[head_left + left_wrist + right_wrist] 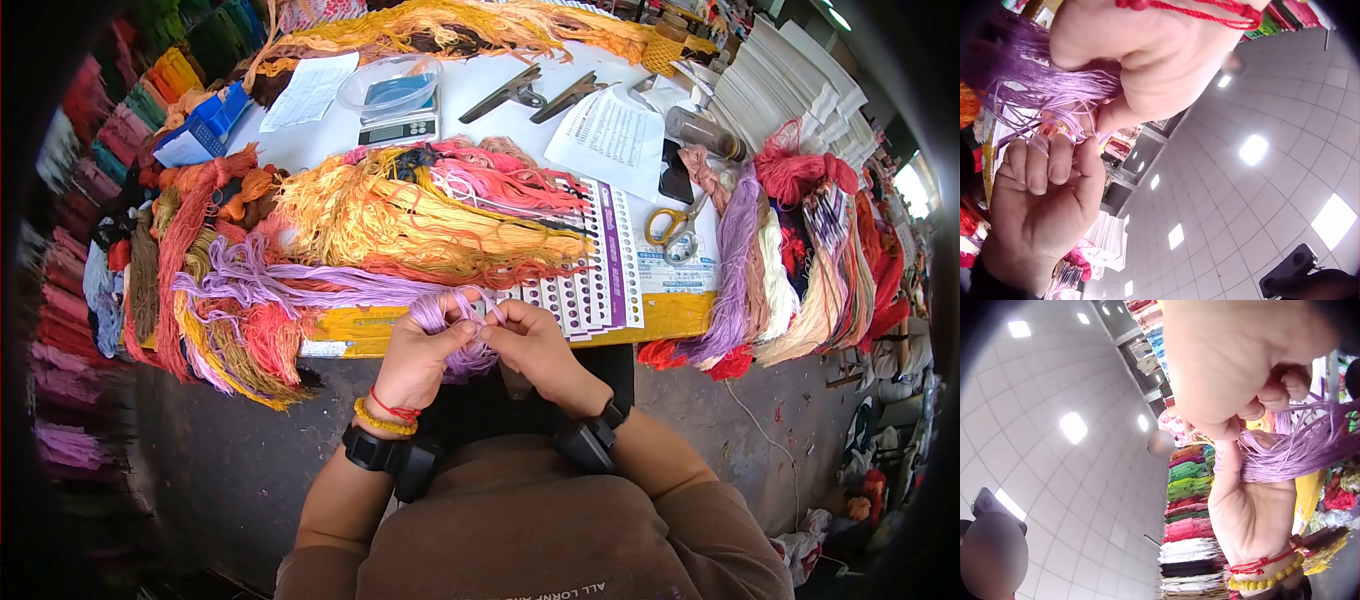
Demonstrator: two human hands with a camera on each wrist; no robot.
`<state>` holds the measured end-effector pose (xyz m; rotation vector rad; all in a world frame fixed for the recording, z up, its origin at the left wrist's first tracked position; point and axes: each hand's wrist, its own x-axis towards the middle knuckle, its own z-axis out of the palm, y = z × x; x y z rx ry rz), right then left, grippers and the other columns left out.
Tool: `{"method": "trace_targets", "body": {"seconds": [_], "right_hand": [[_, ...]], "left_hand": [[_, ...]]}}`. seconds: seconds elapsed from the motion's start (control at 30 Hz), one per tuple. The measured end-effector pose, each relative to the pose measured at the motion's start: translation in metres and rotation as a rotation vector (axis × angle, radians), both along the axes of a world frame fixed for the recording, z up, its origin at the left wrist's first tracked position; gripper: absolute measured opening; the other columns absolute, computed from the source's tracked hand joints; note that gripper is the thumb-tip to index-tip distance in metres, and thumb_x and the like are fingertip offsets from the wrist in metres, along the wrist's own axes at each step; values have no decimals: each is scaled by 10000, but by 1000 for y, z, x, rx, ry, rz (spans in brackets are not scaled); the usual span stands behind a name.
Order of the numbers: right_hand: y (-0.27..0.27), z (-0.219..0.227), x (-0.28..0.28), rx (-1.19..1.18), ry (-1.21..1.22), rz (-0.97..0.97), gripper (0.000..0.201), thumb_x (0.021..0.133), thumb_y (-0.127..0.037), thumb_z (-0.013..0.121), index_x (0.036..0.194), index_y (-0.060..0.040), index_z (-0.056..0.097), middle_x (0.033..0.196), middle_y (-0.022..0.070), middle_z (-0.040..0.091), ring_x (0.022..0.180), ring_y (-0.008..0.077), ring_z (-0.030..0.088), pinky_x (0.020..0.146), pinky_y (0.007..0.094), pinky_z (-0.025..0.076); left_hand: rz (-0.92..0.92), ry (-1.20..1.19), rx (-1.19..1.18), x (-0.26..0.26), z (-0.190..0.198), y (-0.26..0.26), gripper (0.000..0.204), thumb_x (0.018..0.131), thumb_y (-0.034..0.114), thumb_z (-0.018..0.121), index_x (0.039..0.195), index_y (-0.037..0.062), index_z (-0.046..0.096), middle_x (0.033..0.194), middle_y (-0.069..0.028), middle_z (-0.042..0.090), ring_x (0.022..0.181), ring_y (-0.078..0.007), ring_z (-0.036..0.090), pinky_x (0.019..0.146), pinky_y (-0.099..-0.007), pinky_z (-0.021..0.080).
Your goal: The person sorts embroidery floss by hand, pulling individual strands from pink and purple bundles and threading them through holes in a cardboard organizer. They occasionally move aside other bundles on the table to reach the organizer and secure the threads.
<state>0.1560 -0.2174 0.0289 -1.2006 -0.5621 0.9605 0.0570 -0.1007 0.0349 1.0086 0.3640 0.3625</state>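
Note:
A skein of lilac thread (468,360) hangs from my left hand (415,352), whose fingers grip it just past the table's front edge. Close beside it, my right hand (542,352) pinches strands between thumb and forefinger. The two thumbs nearly meet over the skein. In the left wrist view, loose lilac strands (1054,94) trail across the fingertips of the right hand (1047,206). The right wrist view shows the thread bundle (1297,456) lying over the left palm (1257,515). More lilac thread (330,285) stretches leftward along the table.
Yellow-orange skeins (430,215) cover the table's middle, beside white cards with punched holes (610,250). Scissors (680,232) and a phone (676,172) lie at the right. Behind are a scale (400,130) and clamps (510,95). Hanging skeins (735,250) drape over the right edge.

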Motion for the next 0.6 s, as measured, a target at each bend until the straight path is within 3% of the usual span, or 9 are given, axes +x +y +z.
{"method": "trace_targets", "body": {"seconds": [0.07,0.37,0.6], "right_hand": [[0,-2,0,15,36,-3,64,827,-99,573,815,-47,538,582,-44,453,437,14,336,404,181,247],[-1,-8,3,18,184,-21,41,829,-85,558,826,-48,540,595,-37,467,447,21,349,414,181,252],[0,-8,-3,17,29,-39,43,835,-88,555,824,-48,545,611,-35,482,467,19,364,422,184,264]], "left_hand": [[21,14,-24,1,3,-2,268,791,-62,555,1054,-16,560,833,-31,553,744,-98,523,664,-231,446],[23,64,-75,1,12,-5,294,794,-28,571,1086,-11,547,827,-31,548,704,-91,513,616,-217,437],[7,41,1,0,5,-4,313,787,-34,565,1098,-3,545,811,-16,541,688,-72,489,593,-197,408]]}}
